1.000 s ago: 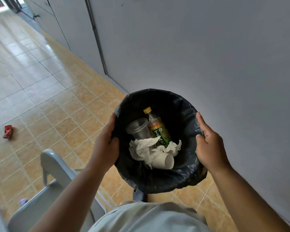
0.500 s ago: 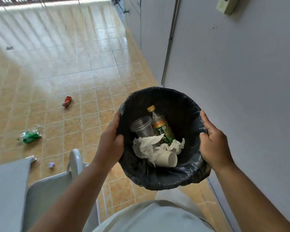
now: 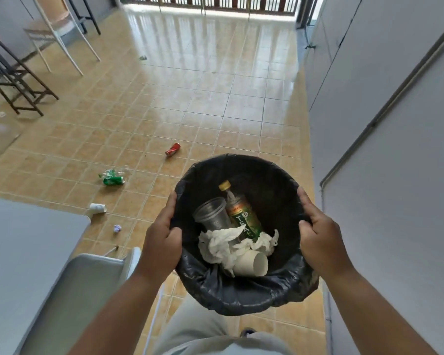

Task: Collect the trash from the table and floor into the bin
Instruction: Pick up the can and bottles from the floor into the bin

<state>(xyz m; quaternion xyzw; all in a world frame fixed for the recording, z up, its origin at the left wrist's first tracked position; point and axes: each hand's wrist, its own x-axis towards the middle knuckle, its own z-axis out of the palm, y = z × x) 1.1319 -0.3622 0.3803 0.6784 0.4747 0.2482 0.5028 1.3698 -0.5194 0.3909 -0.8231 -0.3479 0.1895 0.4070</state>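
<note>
I hold a bin lined with a black bag in front of me, above the floor. My left hand grips its left rim and my right hand grips its right rim. Inside lie a green tea bottle, a clear plastic cup, crumpled white tissue and a white paper cup. On the tiled floor lie a red can, a green can with crushed plastic, a white cup and a small ball of wrapper.
A grey table fills the lower left, with a grey chair beside it. White wall panels run along the right. A white chair and dark stools stand at the far left. A small scrap lies far off.
The view has swung left from the wall to the open floor. More litter, chairs and stools have come into sight. Both hands keep the same grip on the bin.
</note>
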